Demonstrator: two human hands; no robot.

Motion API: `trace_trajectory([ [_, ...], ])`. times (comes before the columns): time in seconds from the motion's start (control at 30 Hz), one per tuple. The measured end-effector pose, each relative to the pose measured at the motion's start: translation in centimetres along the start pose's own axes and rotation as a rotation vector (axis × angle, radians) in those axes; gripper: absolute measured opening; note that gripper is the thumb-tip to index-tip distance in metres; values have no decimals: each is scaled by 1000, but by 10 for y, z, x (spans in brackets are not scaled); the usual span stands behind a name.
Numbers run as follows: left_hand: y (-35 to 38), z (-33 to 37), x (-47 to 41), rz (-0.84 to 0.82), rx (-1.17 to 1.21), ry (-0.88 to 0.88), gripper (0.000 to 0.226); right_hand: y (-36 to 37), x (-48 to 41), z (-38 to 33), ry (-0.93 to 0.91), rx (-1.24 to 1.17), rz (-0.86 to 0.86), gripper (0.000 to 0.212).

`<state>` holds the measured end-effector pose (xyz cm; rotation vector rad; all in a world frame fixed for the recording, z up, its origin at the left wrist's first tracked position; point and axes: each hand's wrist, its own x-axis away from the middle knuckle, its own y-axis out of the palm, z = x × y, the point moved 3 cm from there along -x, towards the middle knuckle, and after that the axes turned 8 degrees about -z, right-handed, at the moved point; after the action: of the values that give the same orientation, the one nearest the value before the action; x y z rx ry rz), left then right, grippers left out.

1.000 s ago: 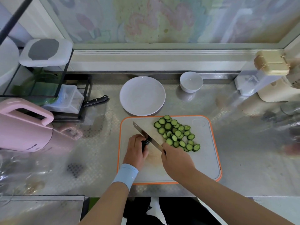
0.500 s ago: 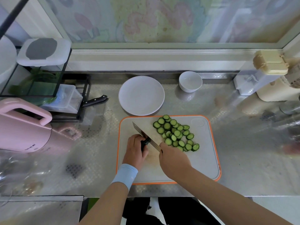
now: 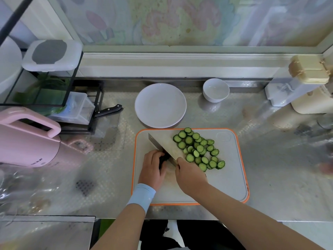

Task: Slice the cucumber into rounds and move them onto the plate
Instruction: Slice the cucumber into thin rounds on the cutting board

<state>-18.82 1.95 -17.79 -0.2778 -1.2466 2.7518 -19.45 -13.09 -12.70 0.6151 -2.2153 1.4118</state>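
Orange-rimmed cutting board point(image 3: 234, 177) lies at the front edge of the bench point(image 3: 279, 168), with open grey surface right of and nearer than the cucumber rounds point(image 3: 198, 148) heaped at its far middle. Right hand point(image 3: 191, 177), fingers curled round the hidden handle, grips the cleaver point(image 3: 162, 143). Left hand point(image 3: 152, 170) curls over the dark cucumber stub point(image 3: 163, 160), beside the blade. Just beyond the board: round plate point(image 3: 160, 105), smooth white face fully showing; small glossy bowl point(image 3: 215, 90). Bench: embossed metal.

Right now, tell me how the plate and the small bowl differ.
The plate is wide and flat; the bowl is narrower and deep. The plate sits by the far edge of the cutting board; the bowl stands farther back and right. Both are white and empty.
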Motion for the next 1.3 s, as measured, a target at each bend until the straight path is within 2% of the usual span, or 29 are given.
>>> trace_trajectory([
  [0.4,-1,-2,-1,14,53,10,25,-13,26,5,-44,-50,64,20],
  [0.63,-1,-3,-1,9,42,-9,27,-15,36,2,-45,15,82,20],
  [1.3,0,-4,-2,25,86,7,21,-12,8,-5,0,88,-40,10],
])
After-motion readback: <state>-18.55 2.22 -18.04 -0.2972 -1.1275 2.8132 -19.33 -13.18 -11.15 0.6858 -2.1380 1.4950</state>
